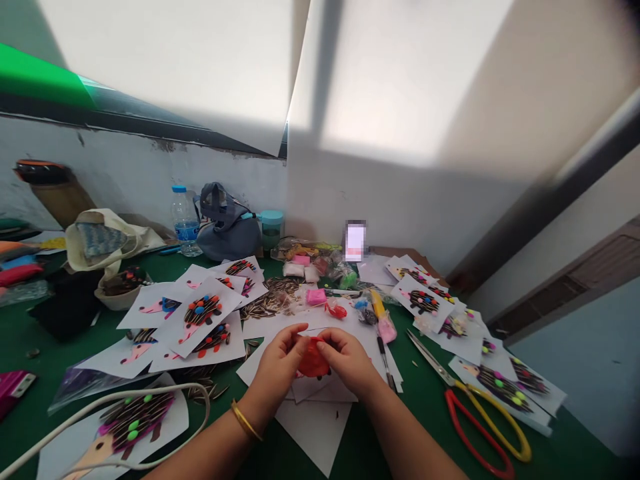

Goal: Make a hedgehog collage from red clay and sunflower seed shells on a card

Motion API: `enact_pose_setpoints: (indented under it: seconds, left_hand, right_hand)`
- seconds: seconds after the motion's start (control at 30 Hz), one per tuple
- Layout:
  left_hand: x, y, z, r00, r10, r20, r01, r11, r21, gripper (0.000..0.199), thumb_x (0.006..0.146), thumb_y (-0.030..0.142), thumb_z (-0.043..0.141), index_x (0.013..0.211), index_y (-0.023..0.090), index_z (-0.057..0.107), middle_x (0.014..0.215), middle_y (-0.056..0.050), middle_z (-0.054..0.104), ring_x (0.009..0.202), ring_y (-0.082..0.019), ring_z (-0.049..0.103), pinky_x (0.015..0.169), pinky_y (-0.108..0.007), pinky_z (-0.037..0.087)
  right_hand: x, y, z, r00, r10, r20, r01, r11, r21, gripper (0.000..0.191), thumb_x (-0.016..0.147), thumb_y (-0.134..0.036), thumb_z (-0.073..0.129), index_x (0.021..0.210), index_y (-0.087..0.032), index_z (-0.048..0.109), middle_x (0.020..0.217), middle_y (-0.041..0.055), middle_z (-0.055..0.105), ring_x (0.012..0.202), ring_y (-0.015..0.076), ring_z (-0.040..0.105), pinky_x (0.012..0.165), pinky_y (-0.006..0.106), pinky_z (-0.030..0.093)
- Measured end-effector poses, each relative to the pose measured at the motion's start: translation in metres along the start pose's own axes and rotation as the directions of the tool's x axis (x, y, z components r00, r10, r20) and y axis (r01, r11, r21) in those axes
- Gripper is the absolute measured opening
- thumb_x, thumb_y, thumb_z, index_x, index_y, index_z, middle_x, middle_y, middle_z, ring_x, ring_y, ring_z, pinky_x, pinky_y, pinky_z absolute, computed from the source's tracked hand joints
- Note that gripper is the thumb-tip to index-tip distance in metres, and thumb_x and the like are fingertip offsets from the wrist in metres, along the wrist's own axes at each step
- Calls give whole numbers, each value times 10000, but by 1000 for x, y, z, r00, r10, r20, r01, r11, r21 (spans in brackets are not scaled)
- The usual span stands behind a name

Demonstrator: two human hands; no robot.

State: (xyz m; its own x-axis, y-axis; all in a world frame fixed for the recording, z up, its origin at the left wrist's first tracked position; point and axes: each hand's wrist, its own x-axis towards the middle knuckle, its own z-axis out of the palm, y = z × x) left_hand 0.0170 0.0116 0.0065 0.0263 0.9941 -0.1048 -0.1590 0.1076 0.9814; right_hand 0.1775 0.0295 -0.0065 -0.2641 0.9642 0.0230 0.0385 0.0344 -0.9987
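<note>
A thin, flattened piece of red modelling clay (315, 360) is stretched between my hands, over white paper sheets in the middle of the table. My left hand (281, 360), with a gold bangle at the wrist, pinches its left edge between thumb and fingers. On the other side, my right hand (347, 361) pinches the right edge. Beneath the clay lies a sheet of paper (320, 427), mostly covered by my hands. Just beyond them are a smaller red lump (335, 311) and a pink block of clay (315, 297). A black pen (385, 360) rests right of my right hand.
Hedgehog pictures with seed spines lie left (203, 313) and right (425, 300). Large scissors (457, 387) with red and yellow handles sit at right. Loose sunflower seeds (270, 297), a water bottle (185, 223), a blue-grey bag (227, 230) and a white cable (150, 390) are around.
</note>
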Motion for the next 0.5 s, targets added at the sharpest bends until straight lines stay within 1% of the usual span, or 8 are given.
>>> enact_pose_setpoints:
  seconds: [0.03,0.1,0.13,0.2,0.3,0.37,0.43,0.5]
  left_hand:
    - [0,0,0,1000,-25,15,25,1000,0,422,704,442,738,1015,162,687,862,-62,706,737,-198,644,602,-272,500]
    - [0,0,0,998,-57,19,57,998,2,357,658,409,778,890,152,689,771,-42,692,673,-186,634,562,-261,486]
    - [1,0,0,998,-60,8,60,998,-6,328,654,408,778,834,151,683,731,-31,683,648,-179,627,557,-259,481]
    - [1,2,0,999,-42,-22,41,998,-37,314,652,412,776,806,158,675,717,-20,681,647,-174,627,581,-263,486]
    - [2,3,1,998,3,-58,-8,997,-82,359,648,423,777,876,165,677,829,-39,704,749,-188,646,673,-283,508]
    - [3,2,1,999,4,-54,-10,994,-104,439,648,417,781,995,175,660,903,-51,707,811,-198,652,712,-294,516]
    - [4,0,1,999,-18,-35,14,993,-117,530,630,376,801,1092,187,621,916,-47,704,828,-198,655,716,-297,521]
    - [5,-2,0,999,-41,-25,37,992,-117,546,601,326,823,1083,181,612,892,-40,703,809,-192,654,701,-289,523]
  right_hand:
    - [0,0,0,1000,1,5,-1,1000,4,279,816,-452,644,853,-176,640,775,15,636,696,159,581,629,265,461]
    - [0,0,-1,1000,-10,-8,10,1000,21,302,821,-480,638,875,-183,637,796,12,639,718,161,586,645,265,463]
    - [0,0,-1,1000,-14,-11,15,999,35,308,820,-488,640,886,-187,632,803,9,639,724,160,588,648,262,463]
    - [1,1,-1,1000,-9,13,8,998,59,316,798,-480,676,912,-190,626,817,7,644,737,160,597,651,260,464]
    - [1,3,0,999,24,42,-27,997,72,333,749,-450,734,914,-179,636,815,16,662,735,169,614,647,266,469]
    - [2,1,0,1000,31,2,-31,996,86,321,744,-444,735,886,-172,642,811,21,671,740,174,623,670,280,477]
    - [3,-2,-1,998,37,-42,-32,994,109,316,736,-445,738,859,-171,638,795,17,673,732,173,625,690,293,481]
    - [3,-5,-1,997,40,-66,-32,991,129,323,725,-448,744,856,-174,635,795,15,675,737,175,628,710,303,484]
